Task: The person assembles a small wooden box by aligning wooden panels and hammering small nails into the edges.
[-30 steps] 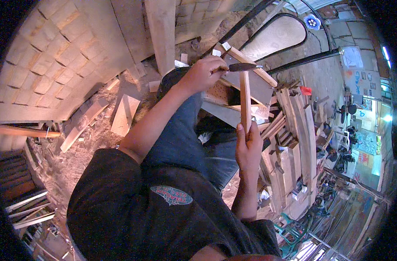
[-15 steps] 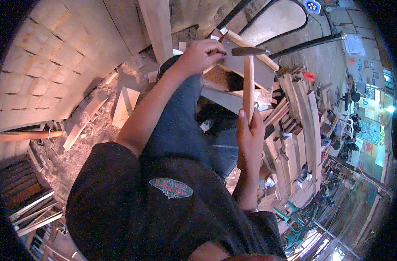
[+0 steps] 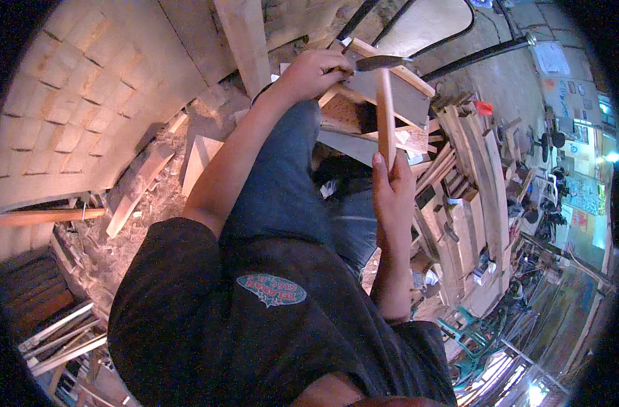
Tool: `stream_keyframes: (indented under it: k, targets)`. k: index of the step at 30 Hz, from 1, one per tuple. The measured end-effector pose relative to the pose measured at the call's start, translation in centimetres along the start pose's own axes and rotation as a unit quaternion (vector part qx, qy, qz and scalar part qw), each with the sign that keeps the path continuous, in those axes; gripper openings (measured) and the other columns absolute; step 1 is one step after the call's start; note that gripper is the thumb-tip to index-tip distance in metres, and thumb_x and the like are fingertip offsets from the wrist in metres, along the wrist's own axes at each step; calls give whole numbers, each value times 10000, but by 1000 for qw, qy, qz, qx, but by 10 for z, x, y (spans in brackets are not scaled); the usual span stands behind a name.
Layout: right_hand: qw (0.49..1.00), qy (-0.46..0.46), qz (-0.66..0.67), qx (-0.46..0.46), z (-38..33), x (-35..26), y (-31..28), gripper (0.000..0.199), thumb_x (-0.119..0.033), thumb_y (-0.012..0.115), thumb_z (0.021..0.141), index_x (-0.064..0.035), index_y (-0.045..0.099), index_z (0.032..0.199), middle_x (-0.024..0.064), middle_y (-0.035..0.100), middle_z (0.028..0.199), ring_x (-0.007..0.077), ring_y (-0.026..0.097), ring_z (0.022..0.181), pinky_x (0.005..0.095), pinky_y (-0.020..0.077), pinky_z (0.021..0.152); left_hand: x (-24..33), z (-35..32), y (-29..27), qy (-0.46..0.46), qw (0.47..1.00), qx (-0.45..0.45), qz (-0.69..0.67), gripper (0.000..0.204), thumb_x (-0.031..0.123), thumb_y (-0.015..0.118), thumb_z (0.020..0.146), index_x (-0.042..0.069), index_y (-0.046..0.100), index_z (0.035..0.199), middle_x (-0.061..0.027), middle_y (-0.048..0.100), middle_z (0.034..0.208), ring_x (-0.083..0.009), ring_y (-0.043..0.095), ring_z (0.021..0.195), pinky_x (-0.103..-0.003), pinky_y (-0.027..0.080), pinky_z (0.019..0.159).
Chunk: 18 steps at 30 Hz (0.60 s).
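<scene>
Grasping hammer [image 3: 387, 112] by wooden handle in right grip [image 3: 393, 190], with metal head just beside bent fingers of left grip [image 3: 318, 72]; cannot tell if pinching anything there. Locating hammer over wooden box [image 3: 409, 103] in this view, just beyond jeans-clad leg [image 3: 279, 180]. Done: panels and pale edge strips [image 3: 408, 76] already assembled on box. Judged partway along, with dark opening on near side uncovered; cannot tell number of joints remaining.

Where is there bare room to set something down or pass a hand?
The grey panel shows a bare patch between hammer and wooden strip, though its slope is unclear. A hand might pass above the jeans, between left forearm and right hand. Right of that hand, planks crowd the space.
</scene>
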State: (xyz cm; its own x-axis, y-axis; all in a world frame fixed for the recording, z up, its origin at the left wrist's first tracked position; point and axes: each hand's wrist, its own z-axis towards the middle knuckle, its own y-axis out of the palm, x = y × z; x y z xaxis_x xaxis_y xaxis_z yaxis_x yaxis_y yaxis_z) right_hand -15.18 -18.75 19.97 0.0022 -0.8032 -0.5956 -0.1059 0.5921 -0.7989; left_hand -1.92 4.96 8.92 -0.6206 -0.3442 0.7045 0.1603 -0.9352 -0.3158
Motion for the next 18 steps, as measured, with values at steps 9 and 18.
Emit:
stream_keyframes:
  k: [9, 18]
  targets:
    - [998, -56, 20, 36, -7, -8, 1, 318, -333, 580, 1003, -15, 593, 1010, 247, 635, 730, 442, 635, 663, 500, 457, 577, 2, -2, -4, -46, 998, -38, -11, 166, 30, 648, 818, 5, 705, 973, -110, 712, 974, -261, 682, 937, -343, 536, 861]
    - [992, -96, 25, 77, -9, -13, 0, 301, -312, 569, 1010, -18, 549, 950, 241, 615, 695, 448, 624, 650, 503, 462, 577, 2, -5, 1, -21, 1000, 13, -15, 123, 98, 693, 850, 37, 710, 956, -98, 712, 950, -287, 681, 874, -368, 535, 801]
